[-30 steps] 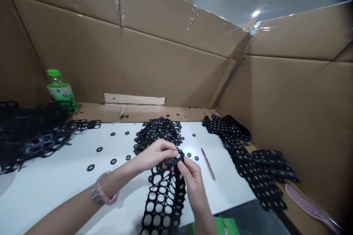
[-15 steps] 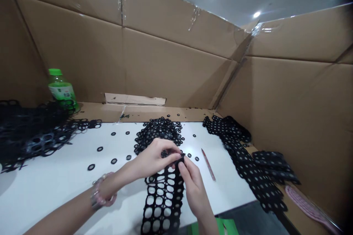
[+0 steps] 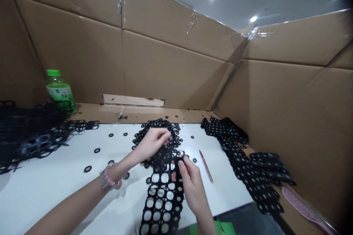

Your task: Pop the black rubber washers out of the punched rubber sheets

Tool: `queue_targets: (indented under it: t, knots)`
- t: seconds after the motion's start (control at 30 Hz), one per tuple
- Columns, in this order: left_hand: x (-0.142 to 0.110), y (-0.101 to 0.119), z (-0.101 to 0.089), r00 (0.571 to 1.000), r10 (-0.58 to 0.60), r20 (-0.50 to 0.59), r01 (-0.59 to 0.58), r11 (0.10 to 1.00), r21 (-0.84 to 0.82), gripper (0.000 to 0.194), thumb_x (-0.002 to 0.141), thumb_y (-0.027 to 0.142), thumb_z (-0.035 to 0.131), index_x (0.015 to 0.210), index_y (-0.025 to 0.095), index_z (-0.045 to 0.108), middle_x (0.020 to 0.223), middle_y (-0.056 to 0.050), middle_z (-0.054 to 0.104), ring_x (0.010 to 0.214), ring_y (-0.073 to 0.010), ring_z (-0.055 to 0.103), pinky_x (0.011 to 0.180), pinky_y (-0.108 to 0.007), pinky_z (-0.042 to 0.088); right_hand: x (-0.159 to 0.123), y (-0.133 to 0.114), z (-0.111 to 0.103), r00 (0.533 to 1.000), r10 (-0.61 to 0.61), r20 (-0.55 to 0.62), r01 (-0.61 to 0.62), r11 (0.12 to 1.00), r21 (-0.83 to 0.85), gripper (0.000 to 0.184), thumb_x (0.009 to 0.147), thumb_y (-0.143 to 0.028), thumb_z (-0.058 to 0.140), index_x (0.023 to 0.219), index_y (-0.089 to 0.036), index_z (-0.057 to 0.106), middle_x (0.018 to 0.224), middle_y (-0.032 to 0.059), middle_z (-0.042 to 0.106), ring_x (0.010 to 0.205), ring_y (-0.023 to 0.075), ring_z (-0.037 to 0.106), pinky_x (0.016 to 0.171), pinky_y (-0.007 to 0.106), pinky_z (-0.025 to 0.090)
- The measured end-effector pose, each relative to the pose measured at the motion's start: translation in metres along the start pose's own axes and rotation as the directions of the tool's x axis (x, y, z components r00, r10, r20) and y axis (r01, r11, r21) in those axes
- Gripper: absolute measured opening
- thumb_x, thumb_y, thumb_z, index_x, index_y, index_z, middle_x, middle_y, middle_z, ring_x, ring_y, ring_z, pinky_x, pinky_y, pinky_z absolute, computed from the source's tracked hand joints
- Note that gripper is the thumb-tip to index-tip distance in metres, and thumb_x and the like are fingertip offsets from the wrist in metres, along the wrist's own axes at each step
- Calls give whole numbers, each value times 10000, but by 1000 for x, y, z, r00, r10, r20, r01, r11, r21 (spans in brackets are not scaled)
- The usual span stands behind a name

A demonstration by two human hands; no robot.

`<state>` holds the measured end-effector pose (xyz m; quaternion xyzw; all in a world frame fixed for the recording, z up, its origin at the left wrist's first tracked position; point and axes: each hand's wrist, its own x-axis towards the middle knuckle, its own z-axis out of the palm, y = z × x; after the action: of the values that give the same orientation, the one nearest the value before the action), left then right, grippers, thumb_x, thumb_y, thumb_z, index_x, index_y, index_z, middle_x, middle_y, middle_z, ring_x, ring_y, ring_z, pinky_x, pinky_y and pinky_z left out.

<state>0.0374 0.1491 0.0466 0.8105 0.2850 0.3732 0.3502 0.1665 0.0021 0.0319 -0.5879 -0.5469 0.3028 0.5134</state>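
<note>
Left hand [image 3: 152, 144]: fingers curled, pressed onto bunched top of black punched-out strip [image 3: 162, 202] | right hand [image 3: 191, 185]: thumb and forefinger pinching strip's edge | strip runs between hands, lying on white table [image 3: 55, 180]

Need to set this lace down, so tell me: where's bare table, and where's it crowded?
Bare white table lies below the loose black rings, left of the lace strip. A narrower patch runs between the reddish pen-like tool and the dotted black strip. Crowded around the left hand and right hand, and at the far-left black heap.
</note>
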Motion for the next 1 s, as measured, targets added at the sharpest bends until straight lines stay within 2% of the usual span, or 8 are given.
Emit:
queue_targets:
  t: [0.13,0.23,0.37,0.43,0.57,0.7,0.87,1.0]
  knots:
    - [21,-29,-21,978,-18,-206,58,981,187,323,887,342,338,733,146,544,661,-24,589,630,-149,556,618,-239,422,0,-24,-36,1000,30,-1,-29,991,132,256,856,-427,448,795,-187,512,570,-39,442,485,106,425,458,218,318]
    - [28,-49,-19,990,61,-128,-3,911,413,302,888,295,338,777,153,579,782,-60,615,736,-174,568,711,-273,425,4,-61,-58,999,28,-24,-24,988,150,228,855,-377,477,1025,-225,486,564,-45,443,492,105,408,441,202,299]
    - [27,-67,4,999,44,-22,-29,889,458,235,832,246,441,679,159,597,763,-66,613,710,-189,572,703,-295,435,19,-107,-67,972,-157,-177,190,963,191,62,857,-245,452,870,-229,510,599,-28,469,516,104,416,461,205,320]
    - [28,-69,11,999,37,1,-33,891,453,178,796,236,497,674,157,601,767,-66,623,721,-200,578,705,-305,440,30,-118,-68,970,-233,-68,241,959,147,76,856,-235,470,794,-218,509,614,-26,480,536,97,434,479,198,337]
    - [31,-40,-5,997,61,-44,-45,950,309,209,832,305,467,836,153,611,896,-64,641,847,-198,580,771,-298,439,53,-115,-64,923,-275,269,275,961,38,67,885,-253,459,835,-223,494,598,-48,488,558,82,457,517,183,347]
    - [16,22,-40,993,113,43,-97,957,-272,477,920,388,197,1006,132,590,970,-81,641,933,-197,570,801,-303,437,67,-99,-43,873,-169,457,212,976,-43,70,908,-226,397,968,-244,429,590,-66,486,565,83,454,556,190,362]
    - [-9,66,-52,984,40,175,-3,978,-208,237,721,345,634,832,137,601,725,14,621,678,-137,549,607,-217,409,77,-83,-22,862,-160,480,209,977,-49,142,911,-262,391,1053,-262,378,619,-53,537,604,102,497,577,207,390]
    - [-9,61,-56,991,53,123,-13,952,-305,223,801,330,544,736,121,585,664,11,601,618,-107,532,547,-194,385,88,-75,-18,899,-147,414,175,984,-30,154,883,-309,455,1020,-243,431,678,-16,586,625,121,536,561,211,423]
